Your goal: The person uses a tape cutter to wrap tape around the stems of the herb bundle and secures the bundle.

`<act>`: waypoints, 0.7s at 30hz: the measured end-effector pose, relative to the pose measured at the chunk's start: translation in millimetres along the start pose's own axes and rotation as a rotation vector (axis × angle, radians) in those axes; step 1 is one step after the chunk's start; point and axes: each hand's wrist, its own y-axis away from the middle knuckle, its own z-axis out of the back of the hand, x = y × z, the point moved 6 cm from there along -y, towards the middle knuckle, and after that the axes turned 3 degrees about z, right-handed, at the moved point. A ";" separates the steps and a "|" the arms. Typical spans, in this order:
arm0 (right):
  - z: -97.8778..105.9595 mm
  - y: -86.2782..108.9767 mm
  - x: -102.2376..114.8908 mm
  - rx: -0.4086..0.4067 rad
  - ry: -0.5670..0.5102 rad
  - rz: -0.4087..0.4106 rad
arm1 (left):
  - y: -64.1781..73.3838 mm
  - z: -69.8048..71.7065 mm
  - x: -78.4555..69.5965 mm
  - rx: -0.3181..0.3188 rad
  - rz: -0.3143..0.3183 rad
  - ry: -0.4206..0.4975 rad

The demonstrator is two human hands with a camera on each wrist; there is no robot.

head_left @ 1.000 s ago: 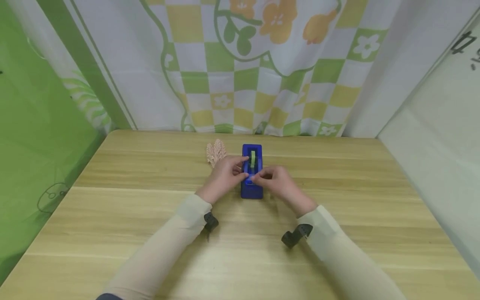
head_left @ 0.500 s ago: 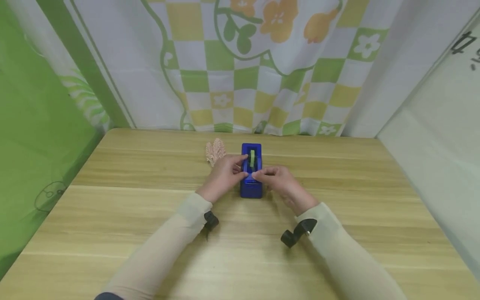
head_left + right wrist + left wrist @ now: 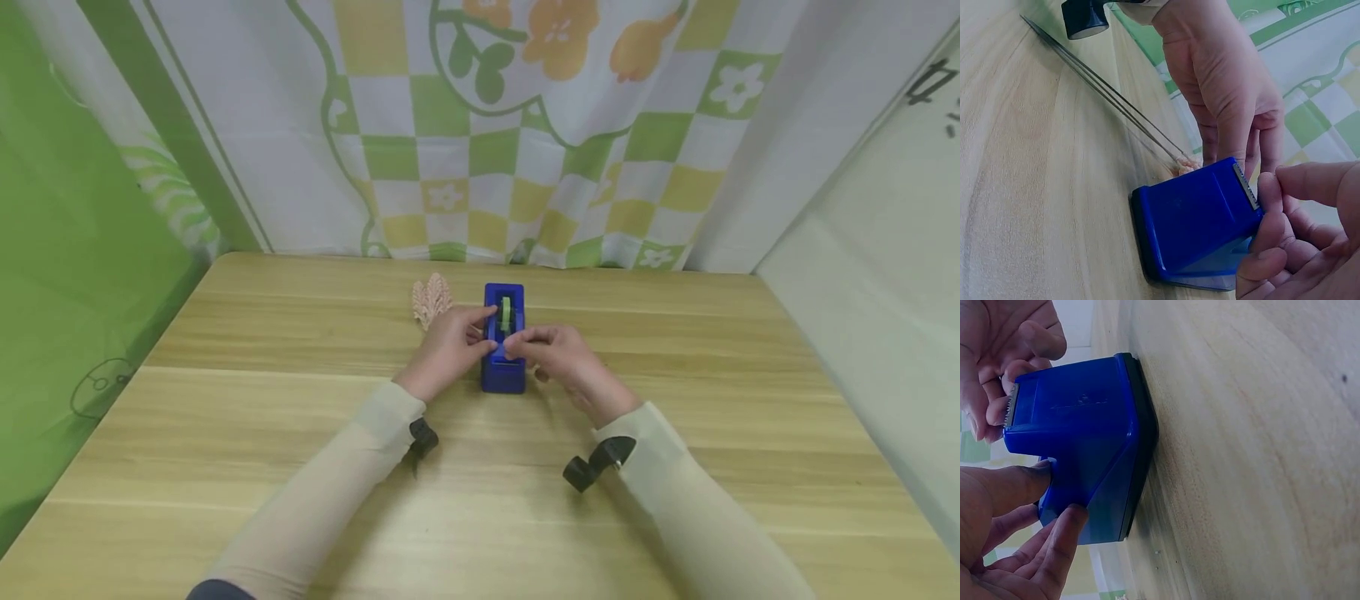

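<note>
A blue tape dispenser (image 3: pixel 503 382) stands on the table with a yellow-green tape roll (image 3: pixel 506 310) inside. My left hand (image 3: pixel 444 348) grips its left side, thumb near the front and index finger farther back beside the roll. The right hand (image 3: pixel 564 358) is at the cutter end, thumb and index finger pinched together. In the right wrist view that pinch sits right behind the serrated blade (image 3: pixel 1246 185). The tape's free end is clear or hidden by the fingertips, so I cannot tell how much of it is held.
Pink leaf-shaped sprigs (image 3: pixel 431 298) lie beyond the left hand; their thin dark stems (image 3: pixel 1104 87) run along the table beneath the left arm. A patterned curtain (image 3: pixel 517 158) hangs at the wooden table's (image 3: pixel 675 383) back edge. Each wrist carries a black camera (image 3: pixel 588 467).
The right hand's pinched fingertips have shifted slightly back and right from the dispenser's front. My left hand keeps its grip, and the dispenser stays in place.
</note>
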 end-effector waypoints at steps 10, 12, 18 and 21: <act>-4.7 1.0 1.4 0.001 -0.016 0.005 | 0.7 -0.6 0.4 0.015 0.022 -0.002; -5.2 0.7 1.5 0.004 -0.008 0.010 | 0.7 -0.1 -0.1 0.013 0.022 -0.005; -4.3 1.2 1.7 0.002 -0.016 0.015 | 0.1 1.0 -2.1 0.009 0.023 -0.009; -2.9 1.3 1.2 -0.002 -0.025 0.013 | -0.7 0.5 -1.8 0.005 0.024 -0.012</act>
